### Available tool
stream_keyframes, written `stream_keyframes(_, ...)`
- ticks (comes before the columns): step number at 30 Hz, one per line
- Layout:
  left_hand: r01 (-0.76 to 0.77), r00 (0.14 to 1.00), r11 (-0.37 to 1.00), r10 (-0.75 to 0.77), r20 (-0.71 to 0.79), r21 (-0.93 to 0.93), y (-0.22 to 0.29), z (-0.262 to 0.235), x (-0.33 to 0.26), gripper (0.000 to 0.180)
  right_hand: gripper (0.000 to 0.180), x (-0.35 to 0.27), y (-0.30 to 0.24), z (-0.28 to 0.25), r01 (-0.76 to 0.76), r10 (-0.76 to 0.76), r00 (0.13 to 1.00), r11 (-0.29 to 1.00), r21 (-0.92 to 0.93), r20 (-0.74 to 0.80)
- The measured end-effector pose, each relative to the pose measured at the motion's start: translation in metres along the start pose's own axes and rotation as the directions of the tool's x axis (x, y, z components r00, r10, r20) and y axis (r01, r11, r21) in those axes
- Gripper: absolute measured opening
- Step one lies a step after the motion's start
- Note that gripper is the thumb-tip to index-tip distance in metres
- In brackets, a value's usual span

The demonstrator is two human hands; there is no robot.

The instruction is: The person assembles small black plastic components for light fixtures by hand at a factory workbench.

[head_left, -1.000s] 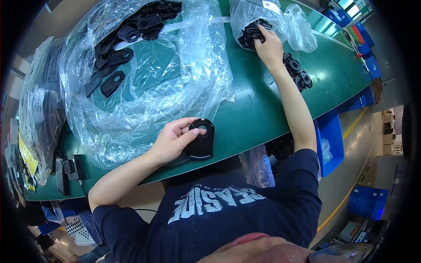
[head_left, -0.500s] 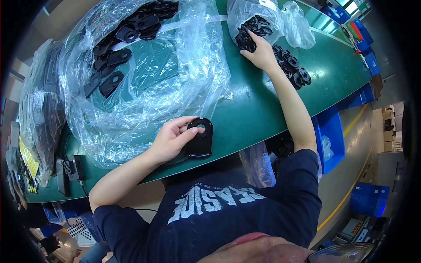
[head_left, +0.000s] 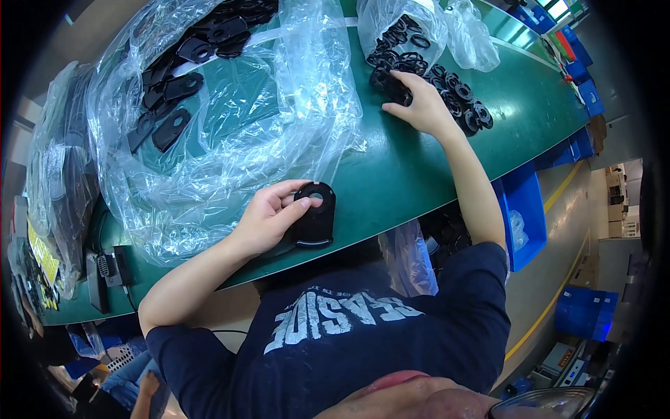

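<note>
My left hand (head_left: 269, 215) pinches a flat black plate (head_left: 314, 227) with a round hole near one rounded end, thumb over the rim of the hole. The plate is held above the table's near edge. Farther off to the right, my right hand (head_left: 421, 105) curls round a clump of black rings (head_left: 388, 85) just outside the mouth of a clear plastic bag (head_left: 419, 17). More loose rings (head_left: 413, 64) spill from that bag, and beside the hand lies a cluster of round black parts (head_left: 477, 117). The palm side of the right hand is hidden.
Clear plastic sheeting (head_left: 314, 112) covers much of the green table (head_left: 380, 188), with several black plates (head_left: 183, 85) on it. At left stand a wrapped bundle (head_left: 63, 160) and a small black device (head_left: 115, 267). A blue bin (head_left: 530, 241) hangs beyond the right edge; a person's arm (head_left: 145, 391) shows lower left.
My right hand has drawn back from the bag's mouth toward me, bringing a clump of rings. More rings now lie spilled at the opening. The left hand still holds the plate.
</note>
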State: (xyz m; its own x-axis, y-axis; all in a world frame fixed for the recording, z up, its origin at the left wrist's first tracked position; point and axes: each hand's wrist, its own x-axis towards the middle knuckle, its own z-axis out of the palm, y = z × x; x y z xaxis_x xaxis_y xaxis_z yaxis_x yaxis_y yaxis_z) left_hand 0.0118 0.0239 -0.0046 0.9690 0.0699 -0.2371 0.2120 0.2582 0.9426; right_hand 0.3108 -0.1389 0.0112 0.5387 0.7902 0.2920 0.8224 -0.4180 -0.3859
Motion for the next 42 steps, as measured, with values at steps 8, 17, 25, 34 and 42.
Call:
stream_keyframes(8, 0.008, 1.0, 1.0, -0.008, -0.008, 0.011, -0.001, 0.001, 0.0, 0.035, 0.038, -0.025, -0.007, -0.013, -0.083, 0.064, 0.995, 0.943, 0.323, 0.071)
stream_keyframes(17, -0.022, 0.998, 0.999, 0.02, -0.064, -0.035, -0.002, 0.002, -0.001, 0.034, 0.028, -0.003, 0.006, -0.004, -0.016, 0.015, 0.995, 1.0, -0.011, -0.102)
stream_keyframes(25, -0.109, 0.994, 0.992, 0.108, -0.018, -0.066, -0.014, 0.0, 0.008, 0.032, 0.013, 0.01, -0.005, -0.005, 0.11, -0.123, 0.987, 0.987, -0.117, -0.103)
stream_keyframes(34, -0.142, 0.99, 0.99, 0.141, -0.022, -0.027, -0.02, -0.002, 0.003, 0.033, 0.029, 0.006, 0.065, -0.006, -0.133, 0.23, 0.968, 0.818, 0.56, -0.105)
stream_keyframes(42, -0.152, 0.988, 0.987, 0.153, 0.003, -0.06, -0.016, -0.002, 0.003, 0.032, 0.019, 0.011, 0.072, -0.006, -0.165, 0.226, 0.974, 0.733, 0.66, -0.008)
